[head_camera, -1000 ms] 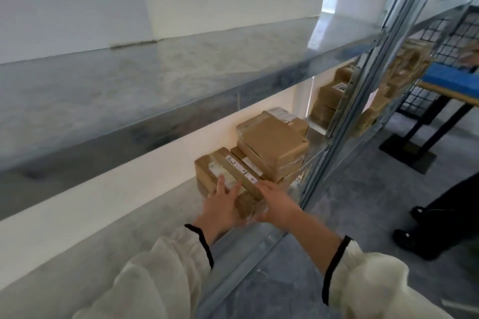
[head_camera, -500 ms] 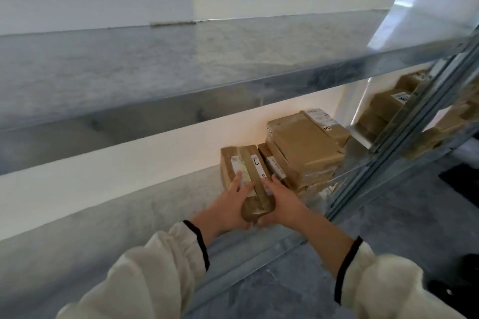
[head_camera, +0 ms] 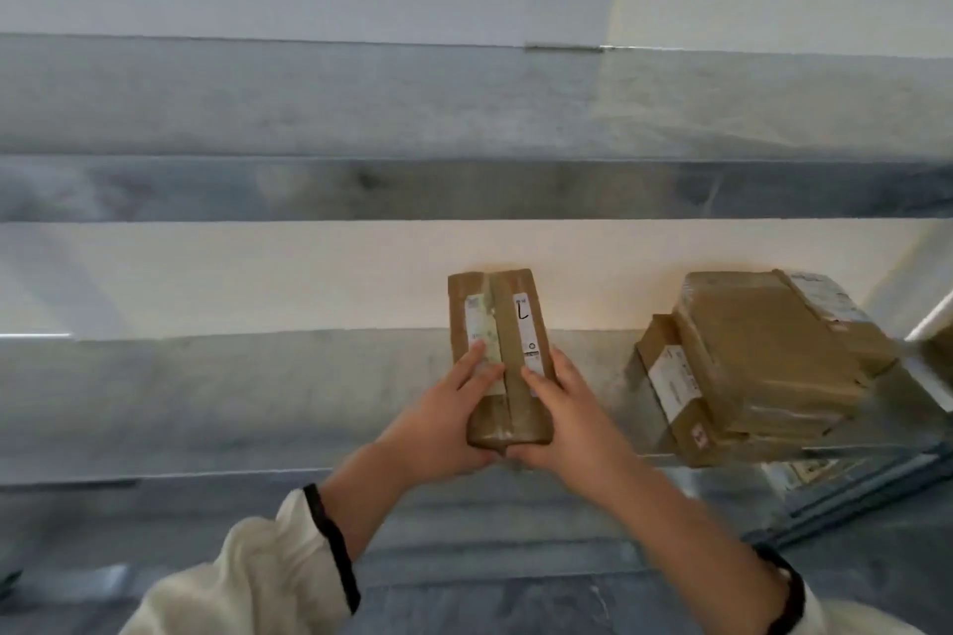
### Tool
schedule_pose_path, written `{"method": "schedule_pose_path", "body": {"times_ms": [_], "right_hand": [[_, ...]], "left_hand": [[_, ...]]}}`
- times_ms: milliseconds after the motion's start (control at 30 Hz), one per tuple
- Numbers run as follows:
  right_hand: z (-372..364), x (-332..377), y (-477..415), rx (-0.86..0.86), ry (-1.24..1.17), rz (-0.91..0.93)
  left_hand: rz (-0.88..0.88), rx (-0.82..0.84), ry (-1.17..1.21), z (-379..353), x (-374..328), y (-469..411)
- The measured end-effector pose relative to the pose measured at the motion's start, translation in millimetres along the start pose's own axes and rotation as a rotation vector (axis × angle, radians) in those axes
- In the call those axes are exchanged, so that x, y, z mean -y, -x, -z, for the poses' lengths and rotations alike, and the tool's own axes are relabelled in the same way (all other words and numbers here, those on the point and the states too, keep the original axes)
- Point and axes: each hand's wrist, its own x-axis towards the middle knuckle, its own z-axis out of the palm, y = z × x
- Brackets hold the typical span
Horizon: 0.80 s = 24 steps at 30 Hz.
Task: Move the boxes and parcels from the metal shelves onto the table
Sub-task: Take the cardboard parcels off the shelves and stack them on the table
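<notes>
A slim oblong brown paper-wrapped parcel [head_camera: 497, 351], bound lengthwise by a strip of brown tape and bearing two white printed labels [head_camera: 523, 330], is held over the front half of the lower shelf [head_camera: 232, 392], a long grey galvanised metal board that runs the width of the view. The parcel's long axis points from the front lip of the lower shelf towards its back, and whether its underside touches the metal cannot be told. The left hand [head_camera: 443, 423] grasps the parcel's near left corner, fingers laid across the top face and over one label, thumb tucked beneath the near end. The right hand [head_camera: 572, 418] grips the near right corner in the same way, fingers on the top face and thumb under the end, so both hands clasp the parcel at the edge nearest the shelf's lip. At the right end of the lower shelf, well apart from the parcel, sits a stack of flat brown cardboard boxes [head_camera: 763, 366] with white labels, lying skewed on one another. Behind the lower shelf rises a pale cream wall [head_camera: 258, 273], and above it hangs a second grey metal shelf [head_camera: 361, 108]. Cream sleeves with dark cuffs [head_camera: 258, 578] cover the forearms in front of the lower shelf, over a grey floor [head_camera: 464, 598]
</notes>
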Motion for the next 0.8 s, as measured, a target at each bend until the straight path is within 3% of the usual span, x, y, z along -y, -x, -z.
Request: {"method": "schedule_pose_path", "body": {"times_ms": [300,500,800], "right_hand": [[-67.7,174.4,-14.0,0.19,0.008,0.353],[-149.7,323.4,5.9,0.379,-0.005,0.603],[-268.9,555.1,67.4,0.528,-0.012,0.96]], "left_hand": [[0.336,-0.229,-0.031,71.2,82.1,182.9],[0.616,-0.38,-0.015,94.9,137.3,352.5],[1.021,-0.536,-0.047,139.1,196.4,596.1]]}}
